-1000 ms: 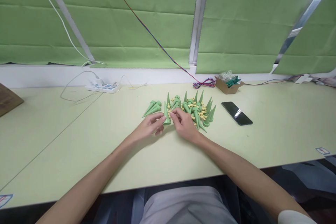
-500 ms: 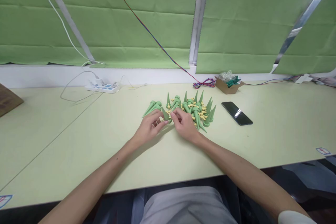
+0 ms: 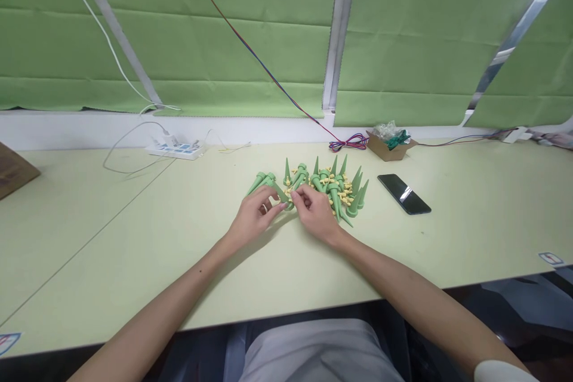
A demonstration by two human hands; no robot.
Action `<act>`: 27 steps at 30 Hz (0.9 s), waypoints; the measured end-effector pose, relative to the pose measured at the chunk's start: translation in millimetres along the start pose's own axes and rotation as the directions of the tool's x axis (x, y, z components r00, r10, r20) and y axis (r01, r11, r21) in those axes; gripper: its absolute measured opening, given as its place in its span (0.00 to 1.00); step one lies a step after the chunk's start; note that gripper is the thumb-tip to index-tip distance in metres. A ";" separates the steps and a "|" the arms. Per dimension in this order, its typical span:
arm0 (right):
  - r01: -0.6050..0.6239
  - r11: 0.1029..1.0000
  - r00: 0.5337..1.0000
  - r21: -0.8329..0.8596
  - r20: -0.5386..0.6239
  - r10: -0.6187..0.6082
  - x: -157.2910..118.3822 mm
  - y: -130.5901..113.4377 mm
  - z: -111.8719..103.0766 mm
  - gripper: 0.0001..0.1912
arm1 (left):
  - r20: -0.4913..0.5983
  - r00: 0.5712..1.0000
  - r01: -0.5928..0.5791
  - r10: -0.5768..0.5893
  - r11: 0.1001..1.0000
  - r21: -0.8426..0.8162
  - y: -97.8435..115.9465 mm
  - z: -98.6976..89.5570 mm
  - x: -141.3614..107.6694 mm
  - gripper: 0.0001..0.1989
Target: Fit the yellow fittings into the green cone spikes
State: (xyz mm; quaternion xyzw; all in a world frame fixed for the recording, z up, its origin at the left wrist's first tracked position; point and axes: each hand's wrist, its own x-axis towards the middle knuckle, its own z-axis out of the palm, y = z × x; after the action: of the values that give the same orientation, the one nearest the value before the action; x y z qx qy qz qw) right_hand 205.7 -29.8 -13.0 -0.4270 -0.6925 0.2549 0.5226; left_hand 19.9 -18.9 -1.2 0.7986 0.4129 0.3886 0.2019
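Note:
My left hand (image 3: 255,215) has its thumb and fingers closed around a green plant watering spike (image 3: 280,193), whose tip leans to the left. Close against it, my right hand (image 3: 317,215) is pinched, thumb against forefinger; what lies between those fingertips is too small to make out. A little yellow shows beside them. Just behind and right of my hands is a pile of green watering spikes (image 3: 335,192), some upright, others lying down. Small yellow valve-like pieces (image 3: 345,197) are mixed among them. Several more green spikes (image 3: 259,179) lie beyond my left fingers.
A black phone (image 3: 404,194) lies right of the pile. Behind it stands a small cardboard box (image 3: 387,151) with clear plastic and something green inside, next to a coiled red-blue wire (image 3: 349,142). A white power strip (image 3: 179,150) sits back left.
The spike in my left hand has tilted further left, and the left fingers have shifted slightly around it. My right hand stays almost where it was.

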 end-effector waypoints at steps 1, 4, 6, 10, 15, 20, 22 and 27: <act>0.004 1.000 1.000 -0.003 -0.012 -0.004 0.1 -0.4 -0.4 0.15 | 0.007 1.000 0.031 -0.031 0.999 -0.016 0.5 -0.1 0.0 0.12; 0.005 1.000 0.999 -0.009 -0.045 -0.006 0.4 -0.8 -1.4 0.14 | 0.069 0.990 0.132 -0.124 0.984 -0.120 2.5 -0.6 0.5 0.14; 0.007 1.000 0.998 -0.011 -0.057 -0.008 0.6 -0.5 -1.8 0.14 | 0.161 0.972 0.201 -0.170 0.959 -0.201 3.2 -0.8 1.5 0.18; 0.025 1.000 0.999 -0.019 -0.042 -0.025 -0.1 0.4 -1.6 0.15 | 0.385 0.880 0.425 -0.279 0.825 -0.372 1.5 -1.1 3.8 0.28; 0.054 0.998 0.998 -0.018 0.023 -0.053 -1.3 0.1 -1.4 0.14 | 0.484 0.813 0.555 -0.325 0.686 -0.471 -1.5 -3.7 3.7 0.25; 0.069 0.998 0.997 0.005 0.037 -0.069 -1.1 0.2 -2.8 0.13 | 0.491 0.807 0.566 -0.329 0.668 -0.483 -1.0 -4.4 3.1 0.22; 0.064 0.998 0.997 0.000 0.039 -0.064 -1.0 0.8 -3.0 0.13 | 0.479 0.816 0.554 -0.324 0.678 -0.484 -1.7 -3.3 3.2 0.25; 0.066 0.998 0.997 -0.001 0.036 -0.066 -0.6 2.3 -2.5 0.13 | 0.471 0.843 0.481 -0.260 0.755 -0.446 -3.3 -3.6 2.4 0.28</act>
State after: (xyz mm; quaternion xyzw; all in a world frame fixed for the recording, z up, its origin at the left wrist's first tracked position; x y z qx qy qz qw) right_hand 208.8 -29.4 -14.3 -0.3997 -0.7158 0.2445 0.5178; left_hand 16.3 -15.0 0.0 0.6659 0.3895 0.2785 0.5721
